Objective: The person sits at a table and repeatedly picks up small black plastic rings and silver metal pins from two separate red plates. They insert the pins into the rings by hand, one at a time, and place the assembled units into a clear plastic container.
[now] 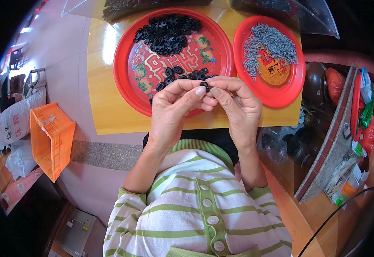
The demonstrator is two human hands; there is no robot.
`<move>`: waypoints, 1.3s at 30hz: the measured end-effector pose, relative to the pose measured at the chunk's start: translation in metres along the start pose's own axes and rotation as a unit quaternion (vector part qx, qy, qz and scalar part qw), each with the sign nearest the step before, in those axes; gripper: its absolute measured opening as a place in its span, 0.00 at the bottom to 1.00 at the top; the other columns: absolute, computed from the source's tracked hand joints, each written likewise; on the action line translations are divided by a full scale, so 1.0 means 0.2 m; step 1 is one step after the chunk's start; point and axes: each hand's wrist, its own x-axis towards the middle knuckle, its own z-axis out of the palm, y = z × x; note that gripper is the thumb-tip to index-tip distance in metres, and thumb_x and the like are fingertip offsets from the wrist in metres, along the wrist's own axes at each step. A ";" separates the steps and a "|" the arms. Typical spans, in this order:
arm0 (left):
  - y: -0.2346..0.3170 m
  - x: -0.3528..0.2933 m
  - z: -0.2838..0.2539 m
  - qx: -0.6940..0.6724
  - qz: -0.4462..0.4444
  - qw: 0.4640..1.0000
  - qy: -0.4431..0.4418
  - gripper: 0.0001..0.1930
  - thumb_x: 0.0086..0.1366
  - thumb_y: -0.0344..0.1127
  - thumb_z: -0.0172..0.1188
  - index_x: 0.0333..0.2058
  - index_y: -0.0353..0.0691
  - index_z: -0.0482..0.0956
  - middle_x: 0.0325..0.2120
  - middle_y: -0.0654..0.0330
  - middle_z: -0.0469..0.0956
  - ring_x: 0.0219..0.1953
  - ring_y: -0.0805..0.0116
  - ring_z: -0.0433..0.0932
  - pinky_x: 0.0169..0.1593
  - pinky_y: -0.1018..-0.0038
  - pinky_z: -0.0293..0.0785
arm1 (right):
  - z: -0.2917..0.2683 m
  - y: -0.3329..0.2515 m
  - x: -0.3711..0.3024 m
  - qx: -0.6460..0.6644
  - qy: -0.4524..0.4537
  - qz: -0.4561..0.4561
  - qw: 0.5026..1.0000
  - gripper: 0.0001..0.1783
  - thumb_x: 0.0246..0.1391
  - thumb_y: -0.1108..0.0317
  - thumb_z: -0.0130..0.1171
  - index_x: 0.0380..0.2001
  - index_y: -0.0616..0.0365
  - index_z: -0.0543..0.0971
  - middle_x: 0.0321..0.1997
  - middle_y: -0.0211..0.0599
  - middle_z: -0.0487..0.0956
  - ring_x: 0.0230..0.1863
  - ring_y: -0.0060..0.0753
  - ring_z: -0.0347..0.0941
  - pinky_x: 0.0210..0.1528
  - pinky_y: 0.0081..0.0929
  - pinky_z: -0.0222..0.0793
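Over the near edge of a round red tray [119,68], my two hands meet with their fingertips close together. My left hand [174,96] pinches a small black plastic part [203,85] between thumb and fingers. Against that part, the thumb and forefinger of my right hand [238,100] grip a small screw [210,88], mostly hidden by the fingertips. A heap of similar black plastic parts [165,34] fills the far side of the tray. Several more lie loose near my left fingers. To the right, a red plate [281,98] bears a pile of grey screws [270,45].
Tray and plate stand on a yellow wooden table [101,94]. Clear plastic bins [315,21] with dark contents line the far edge. An orange crate [52,137] sits at the left, near white sacks [20,115]. Bags and jars crowd the right side, beside a black cable [336,210].
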 end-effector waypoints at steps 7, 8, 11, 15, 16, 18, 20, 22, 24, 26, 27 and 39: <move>0.00 -0.02 0.00 0.024 0.045 0.999 0.003 0.07 0.62 0.24 0.53 0.38 0.28 0.74 0.31 0.51 0.79 0.32 0.68 0.80 0.39 0.76 0.78 | 0.00 -0.01 0.00 -0.038 -0.010 -0.016 0.999 0.05 0.53 0.79 0.55 0.35 0.66 0.76 0.36 0.34 0.75 0.35 0.17 0.72 0.38 0.16 0.71; 0.00 -0.02 0.00 0.034 0.056 0.998 0.006 0.07 0.62 0.24 0.53 0.38 0.27 0.74 0.31 0.51 0.79 0.32 0.68 0.80 0.38 0.76 0.78 | 0.00 0.00 -0.01 -0.044 -0.006 -0.018 0.999 0.05 0.53 0.79 0.55 0.34 0.66 0.75 0.36 0.34 0.75 0.35 0.17 0.72 0.37 0.16 0.71; -0.01 -0.03 0.01 0.059 0.056 0.996 0.023 0.07 0.62 0.24 0.54 0.37 0.26 0.75 0.30 0.51 0.79 0.32 0.68 0.80 0.38 0.77 0.78 | 0.02 0.01 -0.01 -0.051 0.009 -0.019 0.998 0.04 0.54 0.79 0.54 0.34 0.66 0.75 0.35 0.34 0.75 0.34 0.17 0.72 0.37 0.16 0.71; 0.00 -0.01 -0.01 0.095 0.056 0.994 0.016 0.07 0.61 0.24 0.54 0.37 0.26 0.75 0.30 0.51 0.79 0.31 0.68 0.80 0.37 0.77 0.78 | 0.03 0.03 -0.02 -0.043 0.017 -0.012 0.999 0.04 0.54 0.79 0.54 0.34 0.66 0.75 0.34 0.34 0.75 0.33 0.18 0.72 0.36 0.16 0.71; -0.01 -0.01 -0.01 0.095 0.052 0.994 0.018 0.07 0.61 0.24 0.54 0.37 0.26 0.75 0.30 0.51 0.79 0.31 0.69 0.80 0.37 0.77 0.78 | 0.03 0.03 -0.02 -0.046 0.016 -0.011 0.999 0.04 0.55 0.79 0.53 0.34 0.66 0.75 0.35 0.34 0.75 0.33 0.18 0.72 0.36 0.16 0.71; -0.01 -0.01 -0.02 0.078 0.047 0.996 0.018 0.07 0.61 0.24 0.54 0.37 0.26 0.75 0.30 0.51 0.79 0.31 0.69 0.80 0.37 0.77 0.78 | 0.02 0.02 -0.02 -0.020 0.003 0.015 1.000 0.05 0.55 0.78 0.53 0.35 0.67 0.75 0.36 0.35 0.76 0.34 0.18 0.72 0.37 0.17 0.72; 0.00 -0.01 -0.03 0.043 0.044 0.998 0.013 0.07 0.61 0.24 0.54 0.37 0.27 0.74 0.30 0.51 0.79 0.31 0.69 0.80 0.37 0.77 0.78 | 0.03 -0.02 -0.02 -0.009 0.002 0.037 0.999 0.06 0.55 0.78 0.54 0.37 0.67 0.74 0.37 0.36 0.76 0.35 0.19 0.73 0.38 0.17 0.72; 0.02 -0.01 -0.04 0.032 0.037 0.999 0.010 0.07 0.61 0.24 0.55 0.38 0.27 0.74 0.30 0.51 0.79 0.32 0.68 0.80 0.38 0.77 0.78 | 0.06 -0.05 -0.01 -0.012 0.015 0.053 0.998 0.08 0.54 0.79 0.54 0.38 0.67 0.74 0.37 0.37 0.77 0.36 0.20 0.73 0.38 0.17 0.72; 0.04 -0.01 -0.04 0.031 0.036 0.999 0.004 0.07 0.61 0.24 0.55 0.38 0.27 0.74 0.30 0.51 0.79 0.32 0.68 0.80 0.38 0.76 0.78 | 0.05 -0.04 -0.01 -0.019 0.007 0.027 0.999 0.08 0.54 0.79 0.54 0.39 0.67 0.73 0.37 0.37 0.77 0.36 0.20 0.74 0.39 0.17 0.72; 0.04 -0.02 -0.03 0.039 0.040 0.998 -0.003 0.08 0.61 0.24 0.55 0.38 0.27 0.74 0.30 0.51 0.79 0.32 0.68 0.80 0.38 0.76 0.78 | 0.04 -0.04 -0.01 -0.024 -0.007 0.009 1.000 0.08 0.54 0.79 0.54 0.39 0.67 0.73 0.35 0.36 0.77 0.35 0.20 0.74 0.38 0.17 0.72; 0.05 -0.03 -0.03 0.043 0.038 0.998 -0.002 0.08 0.60 0.24 0.55 0.38 0.27 0.74 0.30 0.51 0.79 0.32 0.68 0.80 0.38 0.76 0.78 | 0.04 -0.04 0.00 -0.026 -0.017 0.003 1.000 0.07 0.54 0.79 0.54 0.38 0.67 0.73 0.35 0.36 0.77 0.35 0.20 0.73 0.38 0.17 0.72; 0.02 -0.06 -0.10 0.054 0.041 0.997 0.019 0.07 0.59 0.23 0.57 0.36 0.26 0.75 0.28 0.51 0.79 0.30 0.68 0.80 0.36 0.76 0.78 | 0.09 0.01 -0.04 0.002 -0.050 0.014 0.999 0.04 0.55 0.81 0.52 0.34 0.68 0.73 0.31 0.34 0.76 0.31 0.18 0.72 0.33 0.16 0.71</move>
